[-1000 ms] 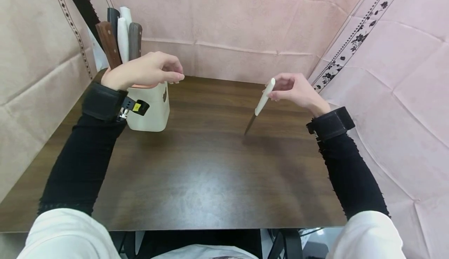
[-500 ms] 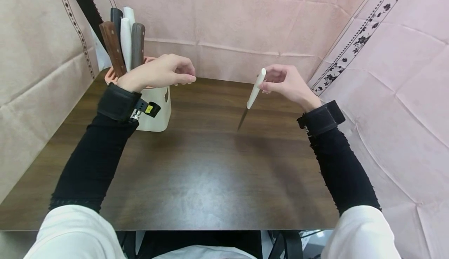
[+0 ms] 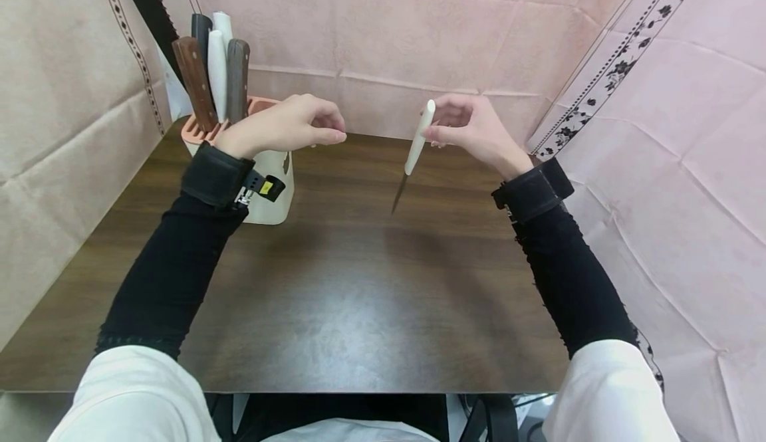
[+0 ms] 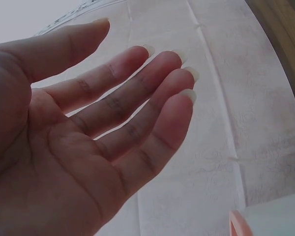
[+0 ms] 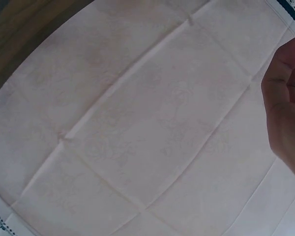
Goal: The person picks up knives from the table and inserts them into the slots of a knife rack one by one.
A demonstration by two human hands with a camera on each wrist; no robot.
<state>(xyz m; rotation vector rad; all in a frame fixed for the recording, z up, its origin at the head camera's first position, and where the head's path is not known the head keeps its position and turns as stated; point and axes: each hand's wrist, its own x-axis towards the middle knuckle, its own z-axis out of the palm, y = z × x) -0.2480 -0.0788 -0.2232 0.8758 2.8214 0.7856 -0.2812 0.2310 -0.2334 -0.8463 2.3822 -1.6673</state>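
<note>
A knife (image 3: 421,137) with a white handle hangs tilted, blade down, above the table. My right hand (image 3: 469,126) pinches its handle between thumb and fingers; in the right wrist view only part of that hand (image 5: 287,98) shows at the edge, and the knife is out of sight. My left hand (image 3: 287,123) hovers in front of a white knife holder (image 3: 276,193) with a pink slotted top, partly covering it. The left wrist view shows that palm (image 4: 73,147) bare, its fingers relaxed and apart. Several handles stand in the holder, among them a brown one (image 3: 194,83) and a grey one (image 3: 237,80).
The dark wooden table (image 3: 335,309) has its front edge near my body. Pink patterned cloth (image 3: 419,36) hangs behind it, with more cloth along the left and right sides. The knife holder stands at the back left.
The right hand has moved left and slightly up, carrying the knife toward the middle. My left hand has shifted right, uncovering more of the holder's pink top.
</note>
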